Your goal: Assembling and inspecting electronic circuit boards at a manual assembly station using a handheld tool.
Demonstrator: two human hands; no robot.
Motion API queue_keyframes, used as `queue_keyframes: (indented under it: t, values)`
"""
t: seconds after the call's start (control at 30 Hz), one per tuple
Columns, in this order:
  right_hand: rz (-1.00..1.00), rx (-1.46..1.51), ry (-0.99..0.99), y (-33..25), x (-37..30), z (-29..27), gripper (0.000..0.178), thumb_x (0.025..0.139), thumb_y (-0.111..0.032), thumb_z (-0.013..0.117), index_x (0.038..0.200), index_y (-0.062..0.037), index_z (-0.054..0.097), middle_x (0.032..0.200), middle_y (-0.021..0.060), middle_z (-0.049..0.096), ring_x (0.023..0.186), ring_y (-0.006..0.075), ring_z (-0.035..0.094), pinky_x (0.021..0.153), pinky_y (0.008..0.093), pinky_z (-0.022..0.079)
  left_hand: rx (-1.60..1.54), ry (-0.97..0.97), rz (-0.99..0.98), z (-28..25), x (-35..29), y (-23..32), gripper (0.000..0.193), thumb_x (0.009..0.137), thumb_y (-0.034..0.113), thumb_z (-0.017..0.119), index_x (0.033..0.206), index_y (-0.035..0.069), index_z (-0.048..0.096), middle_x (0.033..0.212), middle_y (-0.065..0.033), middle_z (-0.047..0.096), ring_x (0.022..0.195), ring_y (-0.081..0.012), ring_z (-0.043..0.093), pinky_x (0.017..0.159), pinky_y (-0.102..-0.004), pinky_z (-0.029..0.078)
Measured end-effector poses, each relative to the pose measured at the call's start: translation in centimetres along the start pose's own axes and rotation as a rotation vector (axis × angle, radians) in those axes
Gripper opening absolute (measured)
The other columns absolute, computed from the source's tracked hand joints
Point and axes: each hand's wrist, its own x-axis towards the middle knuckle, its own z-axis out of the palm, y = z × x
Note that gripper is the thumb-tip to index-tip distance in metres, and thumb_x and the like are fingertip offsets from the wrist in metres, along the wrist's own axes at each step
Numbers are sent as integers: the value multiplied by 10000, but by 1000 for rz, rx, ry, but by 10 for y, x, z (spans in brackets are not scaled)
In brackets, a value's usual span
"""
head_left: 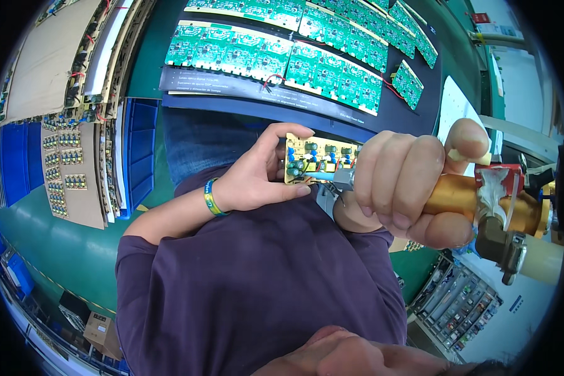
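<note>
A small circuit board point(319, 156) with green coils, blue discs and yellow parts is gripped at its left end by my left hand point(250, 172), thumb on the lower edge and fingers along the top. My right hand point(413, 182) is wrapped round a gold-coloured dispensing gun point(454, 195) with a hose fitting and whitish residue on it. From my right fist its metal nozzle point(343, 179) points left, and the thin tip lies over the board's lower part. Whether the tip touches the board I cannot tell. My right fingers cover the board's right end.
Rows of green circuit boards point(232, 50) lie on a dark surface at the top, one smaller board point(408, 84) apart on the right. Blue bins point(141, 153) and cardboard sheets with small boards point(75, 169) stand at left. A pale hose point(542, 258) runs off the gun.
</note>
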Motion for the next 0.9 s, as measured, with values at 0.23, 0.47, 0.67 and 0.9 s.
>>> queue_keyframes:
  t: [0.23, 0.47, 0.67, 0.9]
  values:
    - [27, 187, -172, 1, 6, -8, 663, 896, -303, 631, 1393, -91, 247, 657, 12, 556, 491, 90, 518, 449, 214, 456, -10, -6, -18, 0, 1, -2, 696, 788, -100, 649, 1335, 120, 278, 1185, -87, 508, 1085, -133, 526, 906, -298, 470]
    - [33, 38, -57, -2, 3, -1, 610, 897, -325, 626, 1356, -97, 295, 656, 9, 556, 484, 88, 509, 441, 211, 439, 7, -22, -11, 3, 0, -3, 698, 791, -100, 645, 1338, 121, 273, 1192, -90, 506, 1093, -135, 528, 907, -298, 470]
    - [-16, 34, 23, 2, 2, 6, 563, 894, -325, 630, 1315, -83, 345, 632, 0, 535, 464, 84, 491, 429, 205, 424, 24, -24, 0, 1, -1, -3, 702, 787, -95, 656, 1336, 126, 277, 1185, -88, 512, 1084, -135, 538, 897, -294, 478]
    - [-54, 95, -8, 6, 7, 6, 567, 887, -312, 641, 1310, -66, 355, 622, 0, 528, 447, 75, 481, 410, 195, 409, -2, -18, 18, 0, 1, 3, 698, 786, -96, 656, 1333, 118, 279, 1181, -90, 515, 1081, -144, 543, 894, -298, 480]
